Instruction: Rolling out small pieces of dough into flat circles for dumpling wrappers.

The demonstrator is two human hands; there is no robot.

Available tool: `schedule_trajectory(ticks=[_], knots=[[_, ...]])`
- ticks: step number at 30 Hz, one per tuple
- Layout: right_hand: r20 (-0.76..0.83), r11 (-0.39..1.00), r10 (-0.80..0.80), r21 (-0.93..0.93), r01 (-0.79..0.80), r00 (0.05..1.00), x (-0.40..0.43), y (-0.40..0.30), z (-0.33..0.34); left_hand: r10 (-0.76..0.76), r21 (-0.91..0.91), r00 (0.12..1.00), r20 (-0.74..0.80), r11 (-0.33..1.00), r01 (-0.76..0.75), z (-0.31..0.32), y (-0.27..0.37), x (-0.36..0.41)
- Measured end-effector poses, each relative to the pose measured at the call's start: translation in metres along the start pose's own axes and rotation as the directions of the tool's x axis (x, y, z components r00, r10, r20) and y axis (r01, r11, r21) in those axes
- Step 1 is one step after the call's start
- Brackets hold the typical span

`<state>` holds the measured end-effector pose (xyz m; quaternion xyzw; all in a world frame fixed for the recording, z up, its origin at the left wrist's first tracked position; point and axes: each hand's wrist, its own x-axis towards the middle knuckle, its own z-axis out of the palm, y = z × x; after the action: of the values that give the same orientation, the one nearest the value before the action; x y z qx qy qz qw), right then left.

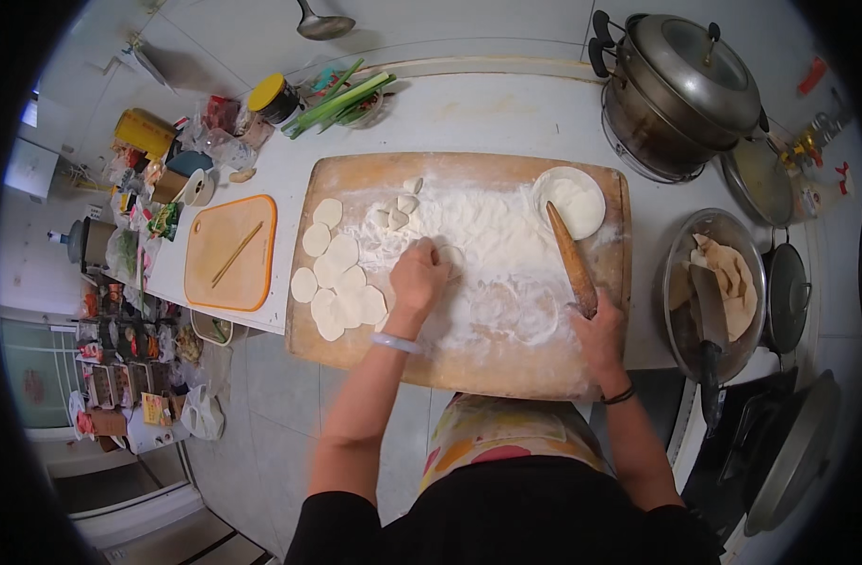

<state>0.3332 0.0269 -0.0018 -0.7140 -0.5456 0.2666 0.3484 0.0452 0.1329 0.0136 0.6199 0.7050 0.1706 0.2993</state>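
A floured wooden board lies before me. My left hand, a pale bangle at its wrist, is at a small flattened dough round; its fingertips are partly hidden, so I cannot tell whether they pinch it. My right hand is closed around the lower end of a tapered wooden rolling pin, whose far tip reaches the rim of a white bowl of flour. Flat dough wrappers lie partly overlapping on the left of the board. Several small dough pieces sit beyond my left hand.
Left of the board, an orange-edged cutting board holds chopsticks. Green onions lie at the back. A lidded steamer pot stands back right; nearer is a metal bowl with dough and a cleaver.
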Motion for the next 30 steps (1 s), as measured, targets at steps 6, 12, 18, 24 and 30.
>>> schedule_trajectory(ticks=[6,12,18,24,30], knots=[[0.042,0.994,0.046,-0.101,-0.042,0.998,0.001,0.005,-0.004,0.293,-0.323,0.946,0.138,0.916,-0.236,-0.01,0.017,-0.02],[0.02,0.998,-0.023,-0.064,0.024,1.0,-0.003,-0.005,0.0,0.546,0.485,0.78,-0.306,0.795,-0.366,0.067,0.033,0.007],[0.072,0.99,0.091,-0.115,-0.082,0.993,0.001,0.006,-0.006,0.5,0.473,0.861,-0.089,0.782,-0.405,0.086,0.044,0.017],[0.084,0.985,0.117,0.114,-0.127,0.989,-0.023,-0.006,-0.033,0.487,0.557,0.872,-0.052,0.739,-0.379,0.072,0.021,0.021],[-0.008,0.955,0.001,0.295,0.001,1.0,-0.021,0.002,-0.037,0.608,0.393,0.781,0.142,0.689,-0.608,0.119,0.064,-0.04]])
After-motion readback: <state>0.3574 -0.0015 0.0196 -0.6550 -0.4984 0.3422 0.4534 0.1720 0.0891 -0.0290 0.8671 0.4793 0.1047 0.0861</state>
